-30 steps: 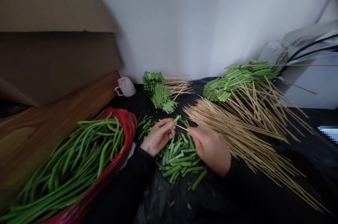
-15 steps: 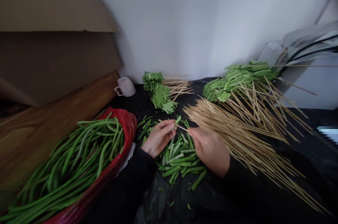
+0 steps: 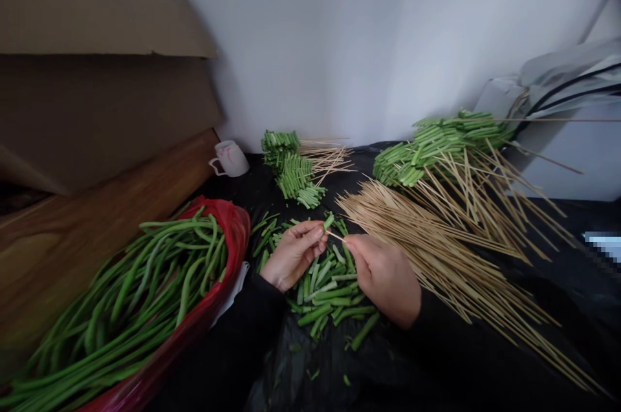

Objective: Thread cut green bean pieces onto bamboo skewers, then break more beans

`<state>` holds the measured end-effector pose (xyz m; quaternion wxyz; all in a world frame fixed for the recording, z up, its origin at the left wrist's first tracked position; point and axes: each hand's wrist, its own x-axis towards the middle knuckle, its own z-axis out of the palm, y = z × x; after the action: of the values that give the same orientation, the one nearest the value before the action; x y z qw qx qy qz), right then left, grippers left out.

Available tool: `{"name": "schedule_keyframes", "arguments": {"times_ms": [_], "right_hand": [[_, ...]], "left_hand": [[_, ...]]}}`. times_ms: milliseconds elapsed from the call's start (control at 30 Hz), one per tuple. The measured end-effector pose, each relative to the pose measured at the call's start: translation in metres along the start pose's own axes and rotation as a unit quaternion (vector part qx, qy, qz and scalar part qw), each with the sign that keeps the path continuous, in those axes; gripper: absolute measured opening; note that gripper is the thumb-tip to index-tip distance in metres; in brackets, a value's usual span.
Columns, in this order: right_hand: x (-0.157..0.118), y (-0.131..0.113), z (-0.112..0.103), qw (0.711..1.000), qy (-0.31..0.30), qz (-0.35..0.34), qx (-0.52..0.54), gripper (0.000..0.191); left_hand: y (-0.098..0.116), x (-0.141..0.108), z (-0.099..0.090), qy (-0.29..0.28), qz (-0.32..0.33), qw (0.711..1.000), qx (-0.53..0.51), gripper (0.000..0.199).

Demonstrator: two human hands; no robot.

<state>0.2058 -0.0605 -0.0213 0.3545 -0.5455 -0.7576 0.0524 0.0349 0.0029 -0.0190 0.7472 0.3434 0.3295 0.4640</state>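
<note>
Between thumb and fingers, my left hand (image 3: 298, 253) pinches a short piece of green bean (image 3: 328, 222). My right hand (image 3: 385, 277) is closed on a thin bamboo skewer (image 3: 336, 235), whose tip end meets the bean piece; whether it has gone through cannot be seen. Under both hands lies a loose heap of cut bean pieces (image 3: 334, 295) on black plastic sheeting (image 3: 291, 376). Bare bamboo skewers (image 3: 436, 250) lie in a big spread pile just right of my right hand.
A red plastic bag (image 3: 236, 231) of long green beans (image 3: 140, 289) stands at the left. Behind are skewered bean stacks (image 3: 294, 169) and a larger skewered pile (image 3: 441, 143). A white mug (image 3: 231, 158), a cardboard box (image 3: 107, 108) and the wall (image 3: 339, 43) border the area.
Both hands stay almost in place. The bean piece in my left hand has tilted slightly, and the skewer still points at it.
</note>
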Motion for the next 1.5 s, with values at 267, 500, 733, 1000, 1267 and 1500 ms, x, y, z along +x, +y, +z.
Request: {"name": "schedule_keyframes", "arguments": {"times_ms": [267,500,733,1000,1267,1500], "right_hand": [[0.004,0.001,-0.002,1.000,-0.009,0.003,-0.028,0.028],[0.003,0.001,-0.005,0.999,-0.004,-0.007,-0.049,0.027],[0.001,0.000,-0.005,0.999,0.004,-0.014,-0.045,0.028],[0.000,-0.002,-0.002,1.000,-0.018,-0.011,-0.023,0.027],[0.004,-0.001,-0.005,0.999,0.022,-0.018,-0.040,0.026],[0.009,0.010,-0.014,0.997,0.060,-0.001,-0.053,0.026]], "left_hand": [[0.002,0.001,0.000,0.015,0.044,0.997,0.066,0.026],[0.008,0.001,-0.005,0.041,0.058,0.995,0.064,0.026],[0.009,0.001,-0.007,0.010,0.027,0.999,0.040,0.024],[0.002,-0.003,0.001,-0.011,0.028,0.995,0.098,0.022],[0.004,-0.007,0.007,-0.039,0.082,0.963,0.252,0.020],[0.009,-0.008,0.001,-0.113,0.182,0.832,0.512,0.016]]}}
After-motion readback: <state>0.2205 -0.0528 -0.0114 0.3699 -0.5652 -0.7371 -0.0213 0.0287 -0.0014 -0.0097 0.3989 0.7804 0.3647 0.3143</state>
